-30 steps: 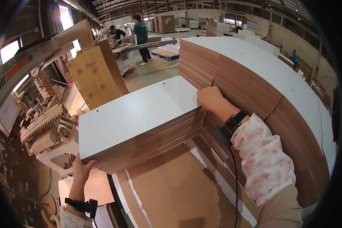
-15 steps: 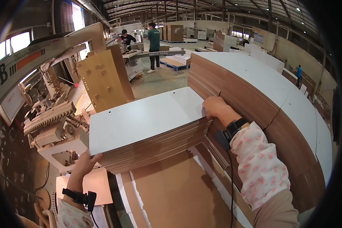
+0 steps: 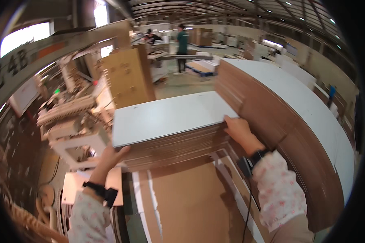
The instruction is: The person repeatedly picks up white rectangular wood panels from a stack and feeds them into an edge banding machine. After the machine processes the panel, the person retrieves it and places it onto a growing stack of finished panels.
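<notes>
A stack of white-faced panels [image 3: 178, 148] with brown edges stands in front of me. Its top white panel [image 3: 174, 115] has small dark holes near the far edge. My left hand [image 3: 109, 160] is at the panel's near left corner, thumb along the front edge and the other fingers mostly hidden by the side. At the near right corner, my right hand [image 3: 241, 131] has its fingers closed on the panel's edge. Dark bands with cables are strapped round both wrists. Slight blur softens both hands.
A long, tall stack of white-topped boards [image 3: 288, 97] runs along my right. Brown cardboard [image 3: 190, 198] with torn white edges lies below the near stack. To the left stand a drilling machine [image 3: 77, 141] and a yellowish board [image 3: 127, 77]. Two people [image 3: 182, 42] are further back.
My right hand has slid from the panel's right side toward its near right corner. My left hand stays at the near left corner. The whole view has shifted, moving the scene rightward.
</notes>
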The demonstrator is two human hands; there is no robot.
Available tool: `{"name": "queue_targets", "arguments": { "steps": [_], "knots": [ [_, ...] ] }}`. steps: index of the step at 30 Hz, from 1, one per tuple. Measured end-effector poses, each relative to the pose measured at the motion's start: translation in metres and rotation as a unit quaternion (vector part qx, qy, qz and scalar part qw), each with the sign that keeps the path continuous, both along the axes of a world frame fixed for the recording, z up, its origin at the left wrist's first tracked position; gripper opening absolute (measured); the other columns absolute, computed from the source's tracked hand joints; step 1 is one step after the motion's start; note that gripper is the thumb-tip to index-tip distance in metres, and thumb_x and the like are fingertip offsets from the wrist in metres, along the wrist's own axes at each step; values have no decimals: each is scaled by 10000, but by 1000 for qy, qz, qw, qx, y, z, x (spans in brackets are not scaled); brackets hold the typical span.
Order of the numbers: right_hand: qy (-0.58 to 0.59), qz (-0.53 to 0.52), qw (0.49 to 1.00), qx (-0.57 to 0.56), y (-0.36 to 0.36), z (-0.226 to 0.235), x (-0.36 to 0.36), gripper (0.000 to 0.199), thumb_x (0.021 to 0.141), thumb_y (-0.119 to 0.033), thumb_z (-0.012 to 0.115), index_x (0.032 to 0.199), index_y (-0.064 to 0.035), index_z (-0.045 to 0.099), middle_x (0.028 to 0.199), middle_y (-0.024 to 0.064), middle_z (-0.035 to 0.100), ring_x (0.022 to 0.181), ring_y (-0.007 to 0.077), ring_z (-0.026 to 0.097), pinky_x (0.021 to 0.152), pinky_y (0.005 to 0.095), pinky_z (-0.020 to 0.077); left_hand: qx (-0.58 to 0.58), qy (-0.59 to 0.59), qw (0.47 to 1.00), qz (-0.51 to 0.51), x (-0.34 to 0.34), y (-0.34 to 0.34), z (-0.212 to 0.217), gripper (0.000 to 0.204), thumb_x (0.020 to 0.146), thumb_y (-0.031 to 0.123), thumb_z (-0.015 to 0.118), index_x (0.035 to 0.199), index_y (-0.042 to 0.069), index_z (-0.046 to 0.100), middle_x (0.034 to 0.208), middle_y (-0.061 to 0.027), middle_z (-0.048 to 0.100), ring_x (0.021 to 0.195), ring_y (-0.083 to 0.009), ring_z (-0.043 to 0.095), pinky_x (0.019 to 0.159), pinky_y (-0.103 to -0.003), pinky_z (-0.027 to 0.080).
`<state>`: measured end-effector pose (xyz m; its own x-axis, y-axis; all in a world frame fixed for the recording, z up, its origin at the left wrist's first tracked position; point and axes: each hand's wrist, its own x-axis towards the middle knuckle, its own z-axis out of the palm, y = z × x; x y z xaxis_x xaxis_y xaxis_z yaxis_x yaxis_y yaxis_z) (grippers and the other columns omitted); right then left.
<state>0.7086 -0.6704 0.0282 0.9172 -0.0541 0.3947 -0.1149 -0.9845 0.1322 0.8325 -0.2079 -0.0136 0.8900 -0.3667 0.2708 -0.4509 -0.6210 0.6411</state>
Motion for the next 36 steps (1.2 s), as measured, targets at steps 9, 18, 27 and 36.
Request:
{"name": "queue_targets", "arguments": {
  "steps": [9,18,27,36],
  "knots": [
    [223,252,597,729,206,-48,-205,377,845,-186,582,1157,2,486,722,97,596,573,178,582,491,280,484,-307,106,932,161,-119,56,-71,670,768,318,645,1222,-66,335,1075,-252,495,1026,-330,486,884,-374,394],
    [507,258,183,802,411,-43,-303,594,832,-306,588,1282,2,352,795,39,576,635,119,516,521,221,425,-391,384,688,476,-645,176,-136,424,836,423,541,1072,71,558,881,-17,599,790,-99,551,676,-256,451],
    [718,283,1,636,563,-30,-491,437,881,-298,510,1205,-13,443,804,107,610,662,218,605,507,296,496,-498,-30,349,794,-993,115,-80,210,859,209,518,980,40,548,805,-44,607,713,-123,584,624,-254,481],
    [715,474,137,496,713,-37,-816,613,913,-448,358,1383,-98,176,1421,118,209,1272,267,266,964,471,306,-339,-293,201,871,-1177,166,-32,237,833,167,505,969,-27,509,887,-139,585,845,-204,553,727,-312,425]
  ]
}}
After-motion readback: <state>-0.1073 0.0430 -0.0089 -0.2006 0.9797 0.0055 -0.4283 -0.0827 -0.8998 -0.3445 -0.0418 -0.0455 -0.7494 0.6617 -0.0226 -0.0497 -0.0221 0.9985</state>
